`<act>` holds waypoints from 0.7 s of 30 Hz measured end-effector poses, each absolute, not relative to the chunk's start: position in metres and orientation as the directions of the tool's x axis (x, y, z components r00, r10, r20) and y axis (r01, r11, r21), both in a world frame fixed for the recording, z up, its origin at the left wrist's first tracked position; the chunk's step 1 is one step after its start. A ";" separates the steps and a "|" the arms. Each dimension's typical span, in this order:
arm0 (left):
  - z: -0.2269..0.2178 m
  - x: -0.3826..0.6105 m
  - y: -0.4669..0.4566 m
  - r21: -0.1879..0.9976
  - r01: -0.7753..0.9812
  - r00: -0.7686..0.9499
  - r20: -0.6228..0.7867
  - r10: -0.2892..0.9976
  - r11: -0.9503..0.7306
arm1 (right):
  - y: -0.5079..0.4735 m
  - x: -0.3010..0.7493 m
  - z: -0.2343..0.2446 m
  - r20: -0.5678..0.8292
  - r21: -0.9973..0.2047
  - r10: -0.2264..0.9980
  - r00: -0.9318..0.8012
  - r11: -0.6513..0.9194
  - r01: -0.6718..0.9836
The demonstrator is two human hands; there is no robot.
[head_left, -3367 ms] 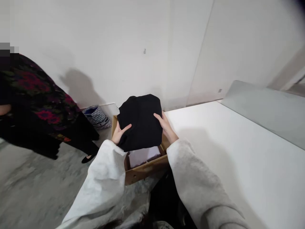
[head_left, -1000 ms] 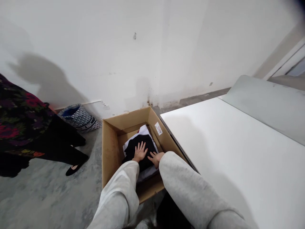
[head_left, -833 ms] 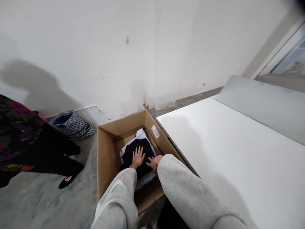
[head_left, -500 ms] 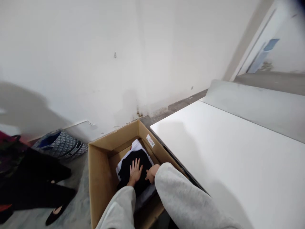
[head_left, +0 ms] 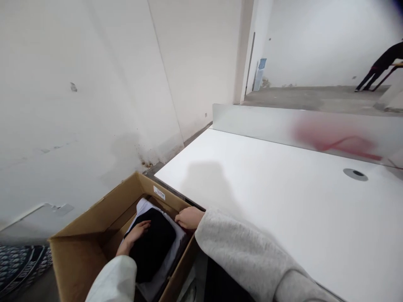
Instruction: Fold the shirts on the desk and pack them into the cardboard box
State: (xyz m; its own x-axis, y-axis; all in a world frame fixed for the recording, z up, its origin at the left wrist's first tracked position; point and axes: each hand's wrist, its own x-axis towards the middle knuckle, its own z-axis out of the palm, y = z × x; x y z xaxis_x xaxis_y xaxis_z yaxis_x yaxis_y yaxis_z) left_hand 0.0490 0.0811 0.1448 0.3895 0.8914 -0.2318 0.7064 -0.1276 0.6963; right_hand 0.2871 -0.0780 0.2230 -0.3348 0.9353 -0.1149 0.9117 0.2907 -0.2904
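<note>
In the head view, a cardboard box [head_left: 78,264] stands at the lower left, with folded clothes inside. On top of them lies a black garment [head_left: 157,243], and a white garment [head_left: 166,272] shows around and beneath it. My left hand [head_left: 137,235] rests on the left part of the black garment, its fingers extended. At the box's right wall is my right hand [head_left: 189,218], its fingers curled downward. Whether those fingers hold anything is hidden.
A white table [head_left: 267,188] borders the box on the right, with a low frosted panel [head_left: 252,119] along its far side. A patterned bag [head_left: 22,268] sits at the lower left by the wall. Far off, a person [head_left: 382,63] bends over.
My view has turned right, so box and clothes appear further left. My left hand's spread fingers have come together, and my right hand has moved from the garment to the box's right wall.
</note>
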 end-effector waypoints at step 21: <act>0.292 0.439 -0.204 0.865 0.037 0.993 0.026 0.118 -0.501 | -0.361 0.563 0.266 0.379 -0.651 0.599 0.705 -0.369 0.663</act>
